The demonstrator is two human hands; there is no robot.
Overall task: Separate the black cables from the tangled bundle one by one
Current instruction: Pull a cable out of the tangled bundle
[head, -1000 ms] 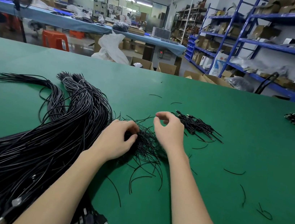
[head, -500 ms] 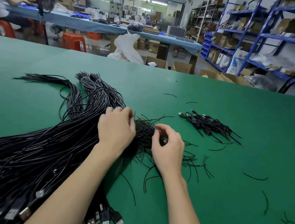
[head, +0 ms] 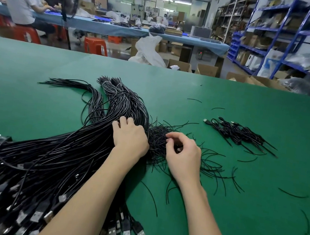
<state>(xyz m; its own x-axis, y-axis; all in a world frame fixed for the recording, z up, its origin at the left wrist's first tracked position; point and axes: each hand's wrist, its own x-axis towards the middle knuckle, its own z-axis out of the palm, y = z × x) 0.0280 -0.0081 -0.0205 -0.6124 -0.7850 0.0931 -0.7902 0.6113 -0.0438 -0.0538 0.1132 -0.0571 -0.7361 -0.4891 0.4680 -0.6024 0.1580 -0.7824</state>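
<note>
Black thin wire ends form a tangled clump [head: 157,137] near the middle of the green desk [head: 255,221], and the right hand [head: 183,158] has its grip curled together, thumb and fingertips pinching strands at the clump's top. The left hand [head: 130,136] lies flat just beside it, fingers straight, pressing on the big bundle of black cables [head: 45,153] that sweeps toward the desk's near left corner, where its USB plugs [head: 126,232] pile up. A small heap of separated cables [head: 239,133] lies well apart toward the right edge. Loose wire offcuts [head: 292,194] scatter around.
</note>
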